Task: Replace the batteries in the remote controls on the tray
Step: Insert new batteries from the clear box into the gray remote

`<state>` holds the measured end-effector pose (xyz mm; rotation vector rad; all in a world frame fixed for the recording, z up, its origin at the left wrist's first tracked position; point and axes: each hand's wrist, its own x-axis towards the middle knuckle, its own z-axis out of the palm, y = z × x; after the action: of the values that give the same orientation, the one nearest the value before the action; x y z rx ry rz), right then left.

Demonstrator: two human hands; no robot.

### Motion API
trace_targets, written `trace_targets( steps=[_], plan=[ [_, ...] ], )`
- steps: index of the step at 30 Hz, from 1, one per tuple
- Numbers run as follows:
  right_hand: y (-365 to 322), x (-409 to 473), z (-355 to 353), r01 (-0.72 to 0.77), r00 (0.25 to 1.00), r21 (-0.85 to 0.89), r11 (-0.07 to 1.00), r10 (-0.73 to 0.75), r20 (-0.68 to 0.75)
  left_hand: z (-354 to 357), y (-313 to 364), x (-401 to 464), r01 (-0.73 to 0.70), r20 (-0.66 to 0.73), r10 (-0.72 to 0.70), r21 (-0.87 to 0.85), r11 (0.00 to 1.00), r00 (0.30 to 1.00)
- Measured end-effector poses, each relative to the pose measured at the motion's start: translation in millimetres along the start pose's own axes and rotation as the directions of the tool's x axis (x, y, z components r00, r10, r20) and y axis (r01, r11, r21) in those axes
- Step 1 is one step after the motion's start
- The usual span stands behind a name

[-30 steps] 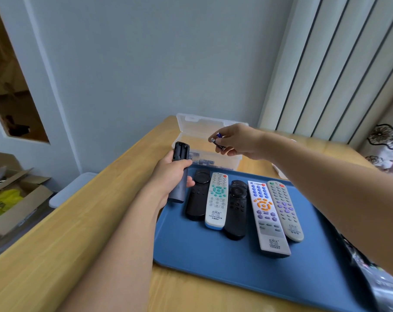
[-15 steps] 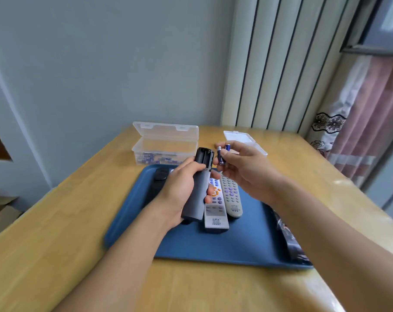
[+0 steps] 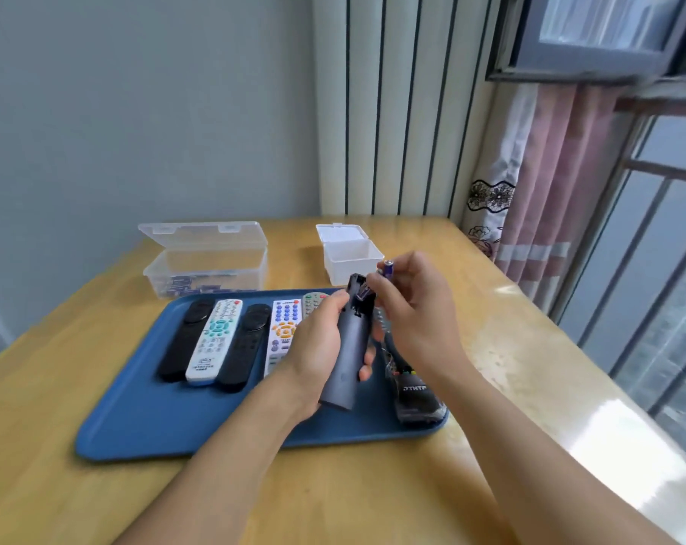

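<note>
Right hand (image 3: pixel 416 308): fingertips pinch a small purple-wrapped cylindrical battery (image 3: pixel 386 268), its metal end pointing up and away. A second purple battery (image 3: pixel 363 293) sits just below, at the open compartment; whether the fingers also touch it cannot be told.

Left hand (image 3: pixel 321 348): fingers and thumb wrapped round a slim dark grey remote control (image 3: pixel 349 356), held back side up, tilted, top end away from the person. Battery compartment at its far end is open. Remote is lifted above the tray, not resting on it.

Below the hands: a blue rectangular plastic tray (image 3: pixel 144 418) on a light wooden table (image 3: pixel 78 497). Lying side by side on the tray, left to right: a long black remote (image 3: pixel 186 340), a white remote with teal buttons (image 3: pixel 215 340), a second black remote (image 3: pixel 245 346), a white remote with blue and orange buttons (image 3: pixel 283 328), and a grey remote (image 3: pixel 313 300) mostly hidden behind the left hand. At the tray's right edge, a clear-wrapped dark packet (image 3: pixel 414 391), contents unclear.

Beyond the tray: a clear plastic lidded box (image 3: pixel 205 261), lid up, with dark purple items in the bottom; to its right a small white plastic box (image 3: pixel 351 255), lid open.
</note>
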<state>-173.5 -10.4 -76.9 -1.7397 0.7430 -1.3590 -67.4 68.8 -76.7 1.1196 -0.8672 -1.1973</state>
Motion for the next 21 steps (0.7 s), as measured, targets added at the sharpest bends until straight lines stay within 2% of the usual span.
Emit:
trace_targets(
  steps=[7,13,18,21],
  plan=[
    [5.0,0.4,6.2,0.092,0.995,-0.116,0.989,-0.089,0.036,-7.4,-6.5,-4.0,-0.064,-0.025,0.069,0.163,0.985,0.997],
    [10.8,2.5,8.6,0.08,0.996,-0.235,0.969,-0.071,0.051,-15.0,-8.5,-2.9,-0.111,0.021,0.109,0.265,0.958,0.994],
    [3.4,-4.3,12.8,0.127,0.991,-0.171,0.977,-0.117,0.066,-17.2,-8.2,-3.0,-0.137,0.052,0.128,0.314,0.939,0.99],
    [1.9,-5.2,13.5,0.203,0.976,-0.211,0.956,-0.181,0.118,-17.6,-6.6,-3.9,-0.136,0.031,0.133,0.317,0.939,0.991]
  ],
)
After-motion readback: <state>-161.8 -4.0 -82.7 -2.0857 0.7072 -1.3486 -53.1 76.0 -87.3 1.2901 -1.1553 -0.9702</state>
